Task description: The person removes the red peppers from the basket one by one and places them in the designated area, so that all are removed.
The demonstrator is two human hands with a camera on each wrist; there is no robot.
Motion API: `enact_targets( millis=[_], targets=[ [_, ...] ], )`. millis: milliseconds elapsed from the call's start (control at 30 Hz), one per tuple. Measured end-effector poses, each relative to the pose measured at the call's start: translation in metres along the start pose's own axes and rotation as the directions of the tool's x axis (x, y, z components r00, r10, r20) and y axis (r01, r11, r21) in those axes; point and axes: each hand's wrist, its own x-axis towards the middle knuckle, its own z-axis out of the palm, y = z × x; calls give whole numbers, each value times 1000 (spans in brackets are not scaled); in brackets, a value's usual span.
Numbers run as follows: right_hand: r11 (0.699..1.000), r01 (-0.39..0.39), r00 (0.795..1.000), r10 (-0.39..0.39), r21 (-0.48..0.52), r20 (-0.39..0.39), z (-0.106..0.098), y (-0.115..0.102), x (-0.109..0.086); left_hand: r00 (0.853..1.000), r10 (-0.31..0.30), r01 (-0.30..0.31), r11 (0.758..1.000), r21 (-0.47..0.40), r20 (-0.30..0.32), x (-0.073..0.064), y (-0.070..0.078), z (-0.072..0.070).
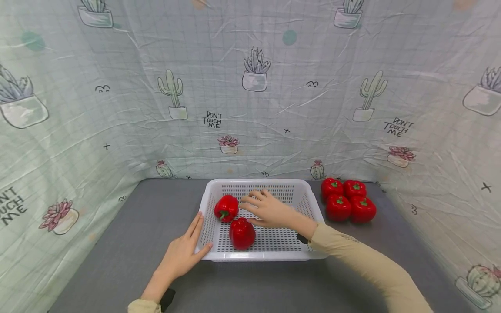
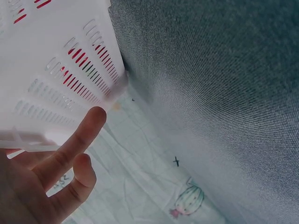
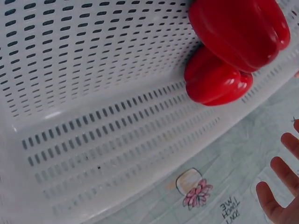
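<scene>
Room between inner peppers [image 1: 242, 234] and right basket rim [image 1: 314, 203]

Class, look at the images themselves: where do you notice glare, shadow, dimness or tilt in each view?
Head view: fairly even light, white glints on the glossy peppers, a faint shadow on the table along the basket's near side; left wrist: dimmer and tilted, table weave clearly visible; right wrist: glints on the peppers, background lettering upside down.

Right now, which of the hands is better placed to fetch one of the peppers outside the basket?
Probably the right hand: it seems free and is nearer those peppers, while the left hand touches the basket.
</scene>
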Motion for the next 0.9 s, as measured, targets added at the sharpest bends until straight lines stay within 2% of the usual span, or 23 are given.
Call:
enact_targets(
  millis=[367, 667, 900],
  targets=[
    [998, 16, 988, -26, 65, 153, 16, -12, 11, 1000, -7, 7, 1000, 4, 17, 0, 0, 0],
    [993, 106, 975, -114, 50, 191, 32, -17, 13, 1000, -8, 8, 1000, 1, 12, 0, 0, 1],
    [990, 130, 974, -139, 64, 179, 40, -17, 9, 1000, 4, -4, 1000, -4, -2, 0, 0, 0]
  ],
)
